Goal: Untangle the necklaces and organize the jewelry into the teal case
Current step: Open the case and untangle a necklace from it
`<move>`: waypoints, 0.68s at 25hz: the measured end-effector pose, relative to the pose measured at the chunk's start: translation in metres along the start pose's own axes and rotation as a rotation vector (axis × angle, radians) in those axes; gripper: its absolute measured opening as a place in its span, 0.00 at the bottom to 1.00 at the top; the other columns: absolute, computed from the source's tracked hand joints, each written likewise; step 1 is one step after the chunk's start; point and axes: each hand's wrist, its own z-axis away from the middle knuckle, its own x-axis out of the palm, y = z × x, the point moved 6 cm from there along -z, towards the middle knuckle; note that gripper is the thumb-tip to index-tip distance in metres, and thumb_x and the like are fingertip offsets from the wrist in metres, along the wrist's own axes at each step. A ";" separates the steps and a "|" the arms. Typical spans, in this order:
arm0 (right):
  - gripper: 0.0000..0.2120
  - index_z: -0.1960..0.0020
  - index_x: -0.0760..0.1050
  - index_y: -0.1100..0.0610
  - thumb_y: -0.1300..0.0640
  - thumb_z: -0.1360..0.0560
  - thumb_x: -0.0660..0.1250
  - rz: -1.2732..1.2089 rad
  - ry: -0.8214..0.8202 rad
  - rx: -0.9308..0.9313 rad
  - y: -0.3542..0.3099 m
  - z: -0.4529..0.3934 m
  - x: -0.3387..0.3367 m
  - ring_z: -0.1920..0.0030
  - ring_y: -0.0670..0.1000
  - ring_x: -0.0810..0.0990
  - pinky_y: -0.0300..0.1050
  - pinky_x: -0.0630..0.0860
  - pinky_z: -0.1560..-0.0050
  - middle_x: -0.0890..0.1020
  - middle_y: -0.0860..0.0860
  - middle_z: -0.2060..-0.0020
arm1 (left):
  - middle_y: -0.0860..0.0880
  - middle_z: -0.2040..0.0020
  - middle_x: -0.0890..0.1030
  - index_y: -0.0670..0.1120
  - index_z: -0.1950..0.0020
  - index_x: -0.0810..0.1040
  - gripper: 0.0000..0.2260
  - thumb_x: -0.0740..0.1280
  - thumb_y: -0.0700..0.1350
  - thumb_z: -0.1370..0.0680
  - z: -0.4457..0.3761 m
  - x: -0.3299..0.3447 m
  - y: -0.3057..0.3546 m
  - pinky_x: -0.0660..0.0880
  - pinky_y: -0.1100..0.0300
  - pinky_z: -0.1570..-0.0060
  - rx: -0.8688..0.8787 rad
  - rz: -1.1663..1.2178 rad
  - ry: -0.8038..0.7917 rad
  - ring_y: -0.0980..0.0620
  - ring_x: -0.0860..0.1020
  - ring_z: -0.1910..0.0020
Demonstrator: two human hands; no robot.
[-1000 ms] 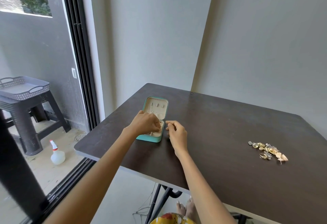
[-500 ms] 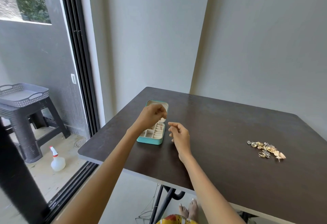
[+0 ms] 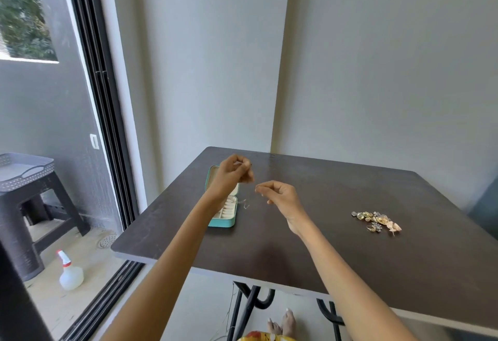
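Nearest the camera, at the bottom edge of the view, I see bare feet (image 3: 281, 326) on the pale floor beneath the table (image 3: 310, 246), beside its black metal legs (image 3: 249, 305). Both forearms reach up and forward over the dark tabletop. To the left, beyond a black sliding door track (image 3: 107, 125), a clear spray bottle (image 3: 70, 273) with a red and white nozzle stands on the balcony floor, with a dark stool (image 3: 24, 206) behind it carrying a grey perforated tray (image 3: 25, 168). On the tabletop, well apart to the right, lies the jewelry pile (image 3: 377, 220), a loose cluster of gold and silver pieces. The right hand (image 3: 280, 196) is raised above the table, fingers curled, with thumb and forefinger pinched together; I judge that it holds one end of a thin chain (image 3: 246, 204), though the strand is too fine to trace fully. A short pale length of that chain hangs just right of the teal case (image 3: 223, 222). The teal case sits open near the left edge of the table, its cream compartments visible and its lid standing up behind the left hand (image 3: 233, 176). The left hand is lifted higher than the right and partly covers the lid; its fingers are curled and pinched on something small, which I read as the other end of the chain. Plain grey walls meet in a corner behind the table.
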 end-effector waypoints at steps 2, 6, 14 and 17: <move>0.04 0.54 0.81 0.55 0.59 0.26 0.68 -0.046 -0.004 0.010 0.003 0.007 -0.006 0.57 0.45 0.77 0.36 0.73 0.59 0.83 0.49 0.57 | 0.46 0.66 0.75 0.42 0.55 0.72 0.05 0.60 0.38 0.20 0.003 0.007 0.004 0.74 0.66 0.65 -0.023 -0.021 -0.079 0.56 0.75 0.70; 0.09 0.46 0.79 0.52 0.57 0.26 0.69 -0.131 -0.165 -0.028 -0.013 0.009 -0.003 0.49 0.46 0.80 0.38 0.76 0.53 0.84 0.49 0.54 | 0.48 0.68 0.76 0.41 0.56 0.75 0.05 0.62 0.36 0.21 0.007 0.031 0.008 0.70 0.67 0.70 -0.010 -0.213 -0.173 0.57 0.71 0.73; 0.03 0.55 0.83 0.54 0.57 0.27 0.71 -0.076 -0.018 0.053 0.007 0.018 -0.026 0.64 0.44 0.78 0.35 0.75 0.61 0.82 0.48 0.67 | 0.48 0.66 0.74 0.43 0.56 0.74 0.05 0.62 0.39 0.20 0.010 0.026 0.023 0.66 0.67 0.71 0.030 0.002 -0.067 0.56 0.68 0.73; 0.04 0.56 0.83 0.55 0.55 0.28 0.72 -0.077 0.097 0.114 0.025 0.023 -0.040 0.66 0.45 0.76 0.33 0.73 0.66 0.82 0.48 0.68 | 0.48 0.65 0.74 0.42 0.54 0.74 0.04 0.61 0.39 0.20 0.007 0.019 0.028 0.66 0.67 0.70 0.049 0.077 -0.027 0.56 0.67 0.73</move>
